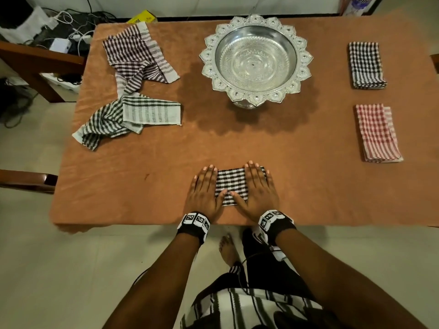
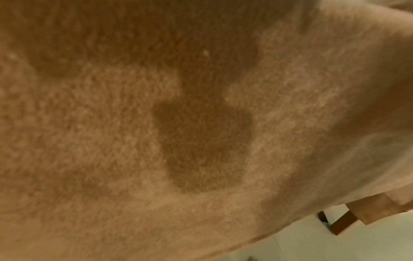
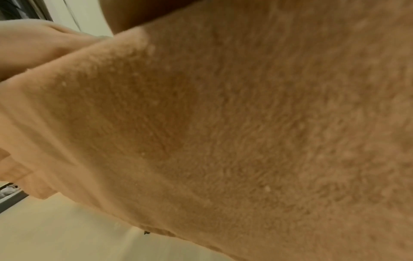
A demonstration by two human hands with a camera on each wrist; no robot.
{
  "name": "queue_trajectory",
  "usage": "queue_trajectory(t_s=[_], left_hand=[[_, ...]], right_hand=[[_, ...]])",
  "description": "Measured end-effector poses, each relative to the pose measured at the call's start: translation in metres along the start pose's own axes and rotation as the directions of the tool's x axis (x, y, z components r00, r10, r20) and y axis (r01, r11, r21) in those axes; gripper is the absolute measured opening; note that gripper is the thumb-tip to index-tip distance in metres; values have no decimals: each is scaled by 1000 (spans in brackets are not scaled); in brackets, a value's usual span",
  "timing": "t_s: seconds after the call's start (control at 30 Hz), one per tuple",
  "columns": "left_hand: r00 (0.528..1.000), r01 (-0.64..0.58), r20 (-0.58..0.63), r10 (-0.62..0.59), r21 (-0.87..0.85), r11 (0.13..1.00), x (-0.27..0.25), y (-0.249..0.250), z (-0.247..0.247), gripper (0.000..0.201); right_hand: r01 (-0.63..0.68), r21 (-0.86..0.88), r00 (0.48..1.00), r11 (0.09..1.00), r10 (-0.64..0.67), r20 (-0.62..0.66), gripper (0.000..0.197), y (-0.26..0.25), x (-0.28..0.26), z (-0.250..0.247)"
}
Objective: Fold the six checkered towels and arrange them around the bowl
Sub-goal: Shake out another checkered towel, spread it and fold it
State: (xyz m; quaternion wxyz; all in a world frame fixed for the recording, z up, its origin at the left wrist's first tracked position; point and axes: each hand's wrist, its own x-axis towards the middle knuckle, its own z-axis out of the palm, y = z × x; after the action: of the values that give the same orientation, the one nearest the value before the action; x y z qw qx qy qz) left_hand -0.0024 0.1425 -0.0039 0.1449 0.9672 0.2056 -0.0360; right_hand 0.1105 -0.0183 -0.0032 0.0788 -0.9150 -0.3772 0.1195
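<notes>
A folded black-and-white checkered towel lies near the table's front edge. My left hand and right hand both press flat on it with straight fingers, one on each side. The ornate silver bowl stands at the back centre. Two folded towels lie at the right: a black one and a red one. Two unfolded towels lie at the left: a purple-brown one and a dark green one. Both wrist views show only the brown table cloth, with no fingers or towel.
The brown cloth covers the whole table and hangs over its front edge. Wooden chairs stand at the left. Cables and a power strip lie on the floor at the back left. A bare foot is under the table edge.
</notes>
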Motion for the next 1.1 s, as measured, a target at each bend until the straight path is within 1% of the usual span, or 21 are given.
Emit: queue_trajectory(t_s=[0.07, 0.2, 0.27, 0.33, 0.37, 0.4, 0.43, 0.47, 0.5, 0.53, 0.6, 0.63, 0.7, 0.8, 0.87, 0.9, 0.93, 0.97, 1.0, 1.03, 1.1], left_hand=[[1000, 5, 13, -5, -8, 1000, 0, 0, -1, 70], [1000, 19, 14, -18, -36, 999, -1, -1, -2, 74], [1000, 16, 9, -15, -55, 998, -1, 0, -2, 78], [1000, 16, -8, -17, -82, 996, -3, -1, -1, 84], [999, 21, -22, -23, -104, 994, -4, -1, -1, 87], [999, 27, -41, -32, -132, 991, -5, -3, -1, 90], [997, 30, -60, -40, -159, 987, -7, -3, -1, 92], [996, 33, -75, -48, -181, 983, -8, -4, 0, 94], [995, 37, -89, -55, -195, 980, -8, -5, 1, 95], [994, 40, -95, -60, -202, 979, -8, -6, 1, 97], [994, 43, -90, -62, -193, 980, -8, -6, 0, 99], [994, 45, -89, -62, -180, 983, -8, -6, 0, 99], [994, 55, -81, -68, -156, 986, -7, -5, 0, 99], [995, 71, -65, -79, -125, 990, -7, -4, -1, 98], [993, 98, -60, -105, -111, 989, -7, -1, -3, 96], [991, 112, -57, -118, -107, 988, -8, 0, -5, 95], [991, 113, -61, -120, -103, 988, -9, 1, -5, 94], [991, 111, -63, -118, -97, 989, -9, 2, -7, 93], [993, 102, -57, -107, -91, 991, -9, 4, -7, 93], [993, 96, -55, -101, -88, 992, -7, 4, -8, 93], [992, 103, -62, -111, -115, 988, -9, 2, -11, 92]], right_hand=[[-2, 4, 1000, 1000, 2, 14, 94, 3, 0, -2], [-99, 65, 995, 993, 100, -11, 102, 4, -5, -3], [-92, 86, 996, 992, 93, -9, 100, 10, -7, -3], [-92, 218, 996, 972, 94, -1, 90, 20, -7, -5], [-120, 305, 991, 945, 135, -28, 82, 26, -7, -9], [-160, 362, 974, 918, 206, -90, 70, 34, -9, -11], [-218, 390, 941, 895, 298, -159, 58, 42, -11, -15], [-296, 406, 901, 864, 394, -182, 48, 50, -13, -18], [-375, 432, 872, 820, 471, -137, 42, 55, -12, -23], [-443, 464, 854, 768, 519, -43, 38, 57, -10, -27], [-524, 500, 836, 689, 527, 150, 37, 54, 0, -33], [-540, 497, 834, 679, 511, 208, 38, 51, 6, -36], [-559, 481, 827, 676, 499, 260, 37, 44, 15, -40], [-575, 542, 809, 613, 523, 268, 29, 37, 19, -46], [-539, 602, 827, 588, 503, 250, 27, 33, 16, -50], [-525, 650, 832, 550, 494, 254, 31, 29, 14, -53], [-531, 709, 819, 465, 496, 288, 35, 28, 13, -53], [-531, 785, 803, 320, 487, 344, 37, 27, 14, -56], [-549, 816, 781, 179, 458, 425, 35, 26, 14, -57], [-559, 825, 778, 79, 395, 489, 30, 25, 15, -59], [-576, 815, 804, 68, 227, 550, 32, 22, 16, -65]])
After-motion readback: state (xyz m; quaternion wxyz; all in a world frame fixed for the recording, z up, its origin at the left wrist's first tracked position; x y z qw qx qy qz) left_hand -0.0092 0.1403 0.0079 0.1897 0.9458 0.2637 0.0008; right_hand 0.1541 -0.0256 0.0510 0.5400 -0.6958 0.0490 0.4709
